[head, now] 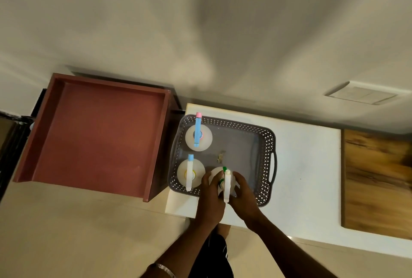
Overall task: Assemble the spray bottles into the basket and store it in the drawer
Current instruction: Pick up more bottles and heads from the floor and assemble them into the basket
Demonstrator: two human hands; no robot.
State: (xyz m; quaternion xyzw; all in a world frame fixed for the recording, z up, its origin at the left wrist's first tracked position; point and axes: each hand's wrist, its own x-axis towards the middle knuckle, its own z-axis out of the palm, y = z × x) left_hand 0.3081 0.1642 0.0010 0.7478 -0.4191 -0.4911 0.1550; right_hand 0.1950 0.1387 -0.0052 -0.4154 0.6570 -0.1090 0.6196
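Partly hidden under two hands is a white spray bottle with a green nozzle. The left hand curls round its left side and the right hand curls round its right side, so both sets of fingers grip it. Most of its round body cannot be seen. It stands upright at the near edge of the basket, inside it.

The basket is grey plastic, shaped like a tray with round corners, and its walls are full of little star-like holes. A long handle slot is cut in its right end. Two more bottles stand in its left part: one with a blue trigger and pink tip at the back, and one with a white trigger and blue tip nearer. Both have round, smooth, milky bodies. A small brownish thing lies on the basket floor; it is too small to make out.

The basket sits on a smooth white worktop. Just left of it is an open drawer, reddish brown, flat and square with low walls. At the right edge a wooden board with dark streaks is cut off by the picture.
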